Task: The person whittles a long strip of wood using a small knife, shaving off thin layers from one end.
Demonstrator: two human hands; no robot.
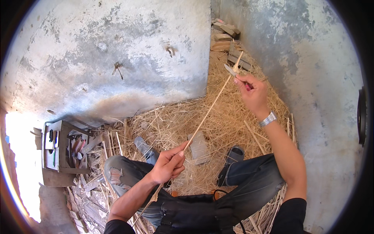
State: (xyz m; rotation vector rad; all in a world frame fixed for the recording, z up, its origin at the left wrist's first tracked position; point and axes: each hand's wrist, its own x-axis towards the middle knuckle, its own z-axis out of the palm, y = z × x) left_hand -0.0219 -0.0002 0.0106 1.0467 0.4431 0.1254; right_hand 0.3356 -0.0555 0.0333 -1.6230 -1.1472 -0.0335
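My left hand [168, 163] is closed round a long thin wooden stick [212, 106], probably split cane or bamboo. The stick slants up and to the right from my fist, and its lower end runs back under my left forearm. Farther out, my right hand [253, 93] grips a small knife by its reddish handle, mostly hidden in the fingers. The knife's blade [230, 70] lies across the stick near its far end. Just beyond the blade, a pale curl of shaving [236, 67] hangs on the stick.
Straw-like shavings [175, 117] cover the floor between my legs. A flat stone block [198, 148] lies between my sandalled feet. At the left stands a small wooden stand [70, 144] with tools on top. Wood pieces [230, 35] pile up in the far corner between worn walls.
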